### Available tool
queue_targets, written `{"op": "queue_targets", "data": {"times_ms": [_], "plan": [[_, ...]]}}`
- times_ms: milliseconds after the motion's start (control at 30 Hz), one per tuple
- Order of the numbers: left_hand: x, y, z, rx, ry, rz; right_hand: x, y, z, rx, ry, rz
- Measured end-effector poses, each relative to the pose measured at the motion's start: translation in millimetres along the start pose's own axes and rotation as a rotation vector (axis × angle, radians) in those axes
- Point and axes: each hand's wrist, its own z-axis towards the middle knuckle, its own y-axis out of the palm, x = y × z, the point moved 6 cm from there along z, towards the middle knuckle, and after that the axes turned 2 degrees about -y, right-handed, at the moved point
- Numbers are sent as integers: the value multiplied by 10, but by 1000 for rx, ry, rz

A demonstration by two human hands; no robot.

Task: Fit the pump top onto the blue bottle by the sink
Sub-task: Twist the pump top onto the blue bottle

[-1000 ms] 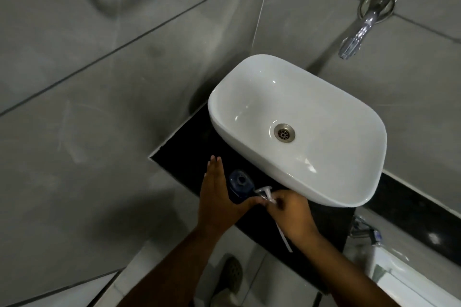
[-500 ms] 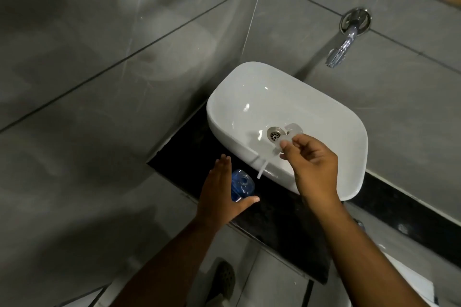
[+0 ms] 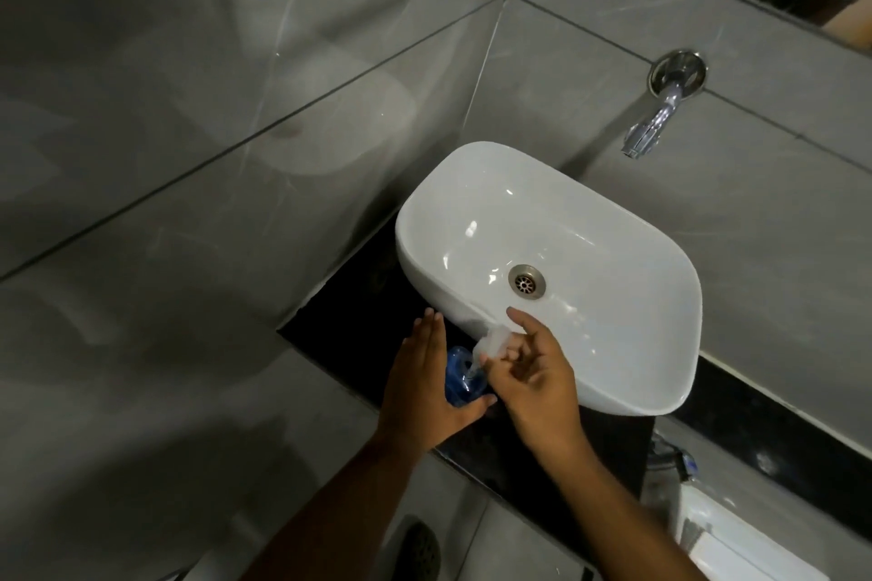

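Pump top of blurred clear plastic (image 3: pixel 490 341), pinched in right-hand fingers (image 3: pixel 512 356), angles into the small blue plastic bottle (image 3: pixel 463 376); left hand (image 3: pixel 424 384) cups it steady on the black table (image 3: pixel 339 321)

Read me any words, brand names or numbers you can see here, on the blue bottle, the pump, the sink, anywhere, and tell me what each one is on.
No readable text in this view.
Blue bottle: seen from above, part hidden by the left hand; no label shows.
Pump top in the right hand: blurred, no marking legible.
White sink, wall tap: no lettering visible.
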Motion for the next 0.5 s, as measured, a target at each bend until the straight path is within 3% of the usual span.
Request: {"op": "queue_targets", "data": {"times_ms": [267, 500], "plan": [[-58, -15, -34, 4, 44, -22, -8, 131, 82, -271, -164, -457], [-85, -4, -53, 31, 31, -32, -86, 211, 133, -420, -264, -638]]}}
